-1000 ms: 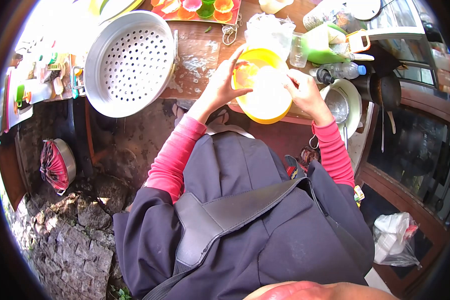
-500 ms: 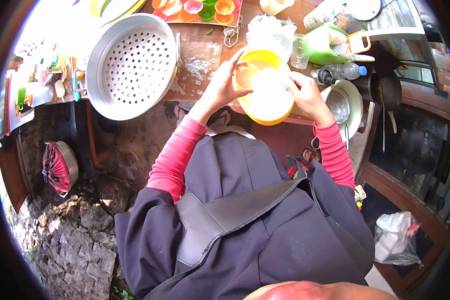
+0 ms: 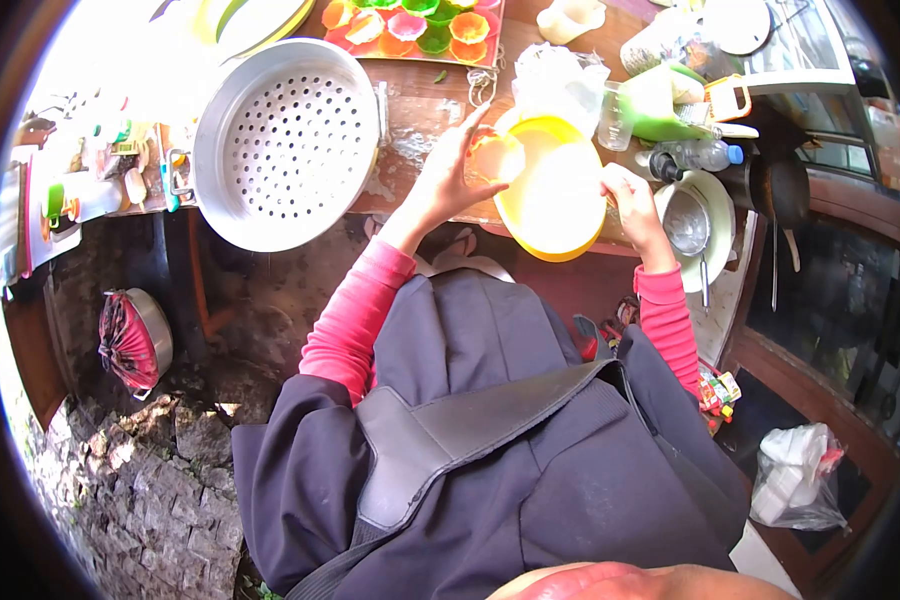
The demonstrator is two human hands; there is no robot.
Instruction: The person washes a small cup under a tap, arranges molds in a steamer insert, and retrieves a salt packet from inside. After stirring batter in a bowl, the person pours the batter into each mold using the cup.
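My left hand point(image 3: 442, 185) has an orange fluted mould cup point(image 3: 497, 157) between its thumb and spread fingers, at the left edge of a yellow bowl point(image 3: 553, 252). The bowl's inside looks washed out by bright light. By the bowl's right rim, my right hand point(image 3: 632, 205) is closed in a pinch; what its fingers hold, if anything, is too small to make out. Similar orange, green and pink mould cups point(image 3: 407, 27) stand on a red tray point(image 3: 487, 58) at the back of the table.
A large perforated steamer pan point(image 3: 210, 165) stands left on the wooden table point(image 3: 420, 100). Behind the bowl lies a clear plastic bag point(image 3: 560, 85). To the right are a green container point(image 3: 660, 120), a plastic bottle point(image 3: 705, 155) and a pale basin point(image 3: 720, 225) holding a strainer point(image 3: 686, 222).
The orange cup has shifted from over the bowl to its left edge. My right hand has drawn slightly back from the bowl's rim. The whole view has shifted a little.
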